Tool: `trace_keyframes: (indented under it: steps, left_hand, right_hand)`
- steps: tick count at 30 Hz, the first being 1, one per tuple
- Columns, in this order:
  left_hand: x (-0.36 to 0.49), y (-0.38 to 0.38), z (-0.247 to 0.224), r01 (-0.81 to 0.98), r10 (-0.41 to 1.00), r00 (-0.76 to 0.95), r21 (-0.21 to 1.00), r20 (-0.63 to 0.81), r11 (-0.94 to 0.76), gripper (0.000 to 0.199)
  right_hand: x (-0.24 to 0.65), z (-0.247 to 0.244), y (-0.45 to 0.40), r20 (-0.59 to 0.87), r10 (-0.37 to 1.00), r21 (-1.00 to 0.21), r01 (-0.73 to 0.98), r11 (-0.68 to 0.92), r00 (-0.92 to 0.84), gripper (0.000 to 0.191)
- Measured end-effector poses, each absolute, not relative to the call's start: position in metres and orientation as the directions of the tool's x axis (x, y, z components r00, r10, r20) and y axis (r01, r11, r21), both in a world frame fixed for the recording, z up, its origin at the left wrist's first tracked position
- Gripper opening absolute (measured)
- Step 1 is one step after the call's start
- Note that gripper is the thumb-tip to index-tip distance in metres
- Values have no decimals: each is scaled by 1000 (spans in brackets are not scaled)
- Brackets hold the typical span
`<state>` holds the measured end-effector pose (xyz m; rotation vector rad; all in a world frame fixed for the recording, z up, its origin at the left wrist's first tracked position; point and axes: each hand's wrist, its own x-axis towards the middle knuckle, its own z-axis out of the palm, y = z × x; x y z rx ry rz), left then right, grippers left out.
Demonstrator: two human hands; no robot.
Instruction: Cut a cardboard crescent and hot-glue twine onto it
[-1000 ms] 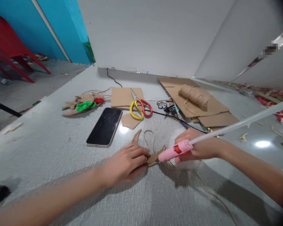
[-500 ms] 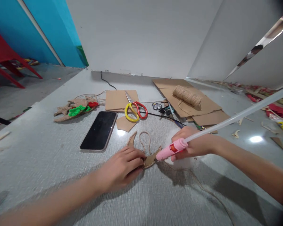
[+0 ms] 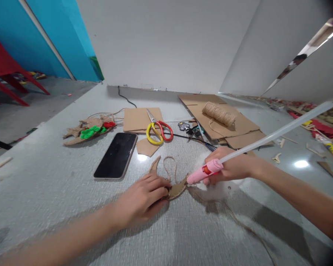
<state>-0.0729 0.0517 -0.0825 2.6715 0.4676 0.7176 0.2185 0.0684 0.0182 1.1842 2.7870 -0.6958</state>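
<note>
A curved, crescent-like cardboard piece [image 3: 178, 189] edged with twine lies on the grey table. My left hand [image 3: 148, 192] is closed over its left part, fingers pressing it down, and hides that area. My right hand [image 3: 224, 164] grips a pink glue gun [image 3: 201, 173] with a long clear glue stick [image 3: 277, 133] sticking out of its back. The gun's tip is at the right end of the cardboard crescent. A loop of twine [image 3: 170, 166] stands up behind the piece, and a loose strand [image 3: 238, 220] trails off to the lower right.
A black phone [image 3: 115, 156] lies left of the hands. Beyond sit red-and-yellow scissors [image 3: 159, 132], a cardboard offcut [image 3: 147, 147], and a twine roll [image 3: 218, 113] on cardboard sheets [image 3: 244, 123]. A twine-wrapped craft [image 3: 88, 130] with green and red flowers rests at left.
The glue gun and my right hand have shifted slightly up and right along the cardboard's edge. My left hand stays in place on the piece.
</note>
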Motion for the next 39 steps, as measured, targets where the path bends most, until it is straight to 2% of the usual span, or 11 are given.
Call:
trace_keyframes:
  steps: [8, 15, 24, 26, 29, 33, 36, 39]
  left_hand:
    - [-71, 52, -81, 222, 394, 821, 406, 413, -887, 12]
    - [-72, 52, -79, 225, 399, 822, 413, 405, -882, 12]
    - [-72, 52, -79, 224, 399, 825, 415, 400, -882, 12]
    - [-72, 52, -80, 228, 402, 822, 413, 403, -882, 11]
    - [-72, 52, -81, 229, 399, 820, 403, 411, -886, 11]
    - [-73, 50, -81, 229, 401, 811, 399, 427, -888, 12]
    - [-73, 50, -80, 240, 416, 801, 406, 430, -882, 11]
    - [-73, 50, -80, 251, 425, 797, 406, 428, -879, 10]
  right_hand:
    - [228, 16, 72, -148, 677, -356, 678, 643, -721, 43]
    - [227, 23, 71, -180, 687, -302, 704, 643, -704, 43]
    - [228, 22, 75, -187, 733, -194, 756, 625, -654, 48]
    - [235, 21, 76, -154, 764, -127, 780, 613, -626, 48]
    - [256, 16, 75, -36, 806, -13, 806, 591, -591, 39]
    - [292, 3, 67, 16, 806, -48, 805, 592, -592, 9]
    - [312, -12, 61, 32, 819, -41, 818, 574, -573, 11]
    - [324, -28, 60, 37, 827, 28, 828, 560, -561, 19]
